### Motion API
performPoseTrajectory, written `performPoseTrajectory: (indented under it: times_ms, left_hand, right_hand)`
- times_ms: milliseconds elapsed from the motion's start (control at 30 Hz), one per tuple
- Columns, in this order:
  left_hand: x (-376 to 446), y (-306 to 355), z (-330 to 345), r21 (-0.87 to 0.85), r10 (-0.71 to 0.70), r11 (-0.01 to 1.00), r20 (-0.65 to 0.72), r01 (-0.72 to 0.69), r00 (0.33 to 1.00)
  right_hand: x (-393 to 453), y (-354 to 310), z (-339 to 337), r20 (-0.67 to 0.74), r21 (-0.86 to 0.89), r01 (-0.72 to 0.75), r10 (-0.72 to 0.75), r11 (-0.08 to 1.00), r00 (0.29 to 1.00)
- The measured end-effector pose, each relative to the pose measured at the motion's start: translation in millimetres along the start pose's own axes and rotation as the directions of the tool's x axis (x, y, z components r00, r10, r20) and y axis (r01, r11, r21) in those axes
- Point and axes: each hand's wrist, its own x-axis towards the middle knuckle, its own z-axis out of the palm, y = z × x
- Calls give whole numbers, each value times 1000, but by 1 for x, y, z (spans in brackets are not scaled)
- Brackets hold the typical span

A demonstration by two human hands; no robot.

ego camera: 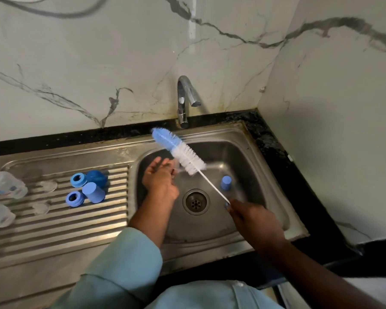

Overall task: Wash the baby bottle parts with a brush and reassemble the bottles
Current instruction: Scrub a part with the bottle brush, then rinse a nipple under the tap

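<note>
I judge the washing under way: my right hand (250, 216) grips the blue-and-white bristle bottle brush (178, 151) over the steel sink (274, 210); my left hand (161, 179) seems to pinch a blurred clear part. Blue rings (78, 179), caps (93, 192) and clear bottles (6, 185) lie unassembled on the drainboard.
</note>
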Motion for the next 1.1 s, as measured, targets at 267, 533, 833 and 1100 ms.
performPoseTrajectory:
  times_ms: [267,533,833,1100]
  left_hand:
    - [-16,-27,24,84,-51,995,31,48,998]
    - [-52,-100,65,350,-218,929,258,119,941]
    - [-45,-145,105,495,-195,867,234,56,952]
    - [-30,-165,100,568,-57,822,122,-23,991]
  right_hand:
    - [-14,10,1,31,57,-96,94,994,995]
    - [16,75,0,-25,314,-260,282,913,959]
    - [41,175,4,-116,311,-405,457,860,882]
    - [75,206,21,-170,145,-375,397,915,902]
